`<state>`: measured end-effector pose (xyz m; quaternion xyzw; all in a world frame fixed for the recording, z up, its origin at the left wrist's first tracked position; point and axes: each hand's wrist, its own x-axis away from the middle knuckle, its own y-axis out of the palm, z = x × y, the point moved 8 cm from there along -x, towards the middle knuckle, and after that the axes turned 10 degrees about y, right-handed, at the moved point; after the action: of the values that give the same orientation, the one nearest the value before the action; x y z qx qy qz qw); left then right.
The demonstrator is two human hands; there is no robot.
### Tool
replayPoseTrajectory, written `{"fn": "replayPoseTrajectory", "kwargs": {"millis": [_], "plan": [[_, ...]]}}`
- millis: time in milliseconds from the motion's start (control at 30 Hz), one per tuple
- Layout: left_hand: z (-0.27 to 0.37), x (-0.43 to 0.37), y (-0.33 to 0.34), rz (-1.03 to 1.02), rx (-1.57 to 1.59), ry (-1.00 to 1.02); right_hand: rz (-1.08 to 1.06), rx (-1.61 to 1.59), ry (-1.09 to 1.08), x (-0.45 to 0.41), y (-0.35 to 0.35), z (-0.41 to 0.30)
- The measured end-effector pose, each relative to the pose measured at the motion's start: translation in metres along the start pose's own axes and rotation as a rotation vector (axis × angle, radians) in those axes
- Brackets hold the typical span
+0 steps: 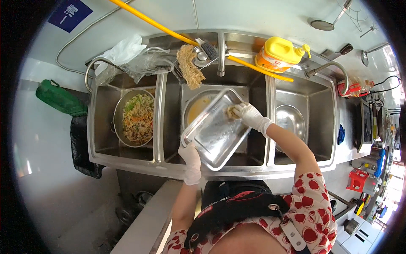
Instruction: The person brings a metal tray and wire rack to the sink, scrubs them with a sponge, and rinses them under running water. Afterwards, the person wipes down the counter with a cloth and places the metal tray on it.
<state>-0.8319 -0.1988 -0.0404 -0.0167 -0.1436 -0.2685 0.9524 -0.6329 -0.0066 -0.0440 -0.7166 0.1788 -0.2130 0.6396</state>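
Both my hands wear pale gloves. My left hand point(191, 158) grips the near left rim of a rectangular stainless steel tray point(215, 133), which is tilted over the middle sink. At the tray's upper right, my right hand point(252, 116) presses a brownish scrubbing pad point(233, 112) against the inside. Partly hidden behind the tray, a round metal basin point(187, 103) with yellowish liquid stands in the middle sink.
Food scraps fill a metal pot point(117, 127) in the left sink; a metal bowl point(290, 122) lies in the right one. Behind are a loofah fibre scrubber point(190, 66), a faucet point(221, 57), a yellow hose point(260, 70), a yellow pump jug point(279, 54), plastic bags point(123, 52) and a cleaver point(331, 54).
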Motion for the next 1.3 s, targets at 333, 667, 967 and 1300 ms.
{"fn": "replayPoseTrajectory", "kwargs": {"millis": [333, 667, 967, 1300], "plan": [[-0.025, -0.008, 0.021, 0.081, 0.097, 0.081, -0.319, -0.151, 0.171, 0.049, 0.052, -0.113], [-0.025, -0.033, 0.013, 0.032, 0.053, 0.017, -0.007, -0.464, 0.479, 0.045, 0.015, -0.035], [-0.068, -0.03, 0.017, -0.068, 0.061, -0.259, -0.148, -1.042, 0.372, 0.014, -0.005, -0.151], [-0.07, -0.023, 0.008, -0.165, 0.182, -0.234, -0.227, -1.151, 0.213, 0.025, 0.003, -0.158]]}}
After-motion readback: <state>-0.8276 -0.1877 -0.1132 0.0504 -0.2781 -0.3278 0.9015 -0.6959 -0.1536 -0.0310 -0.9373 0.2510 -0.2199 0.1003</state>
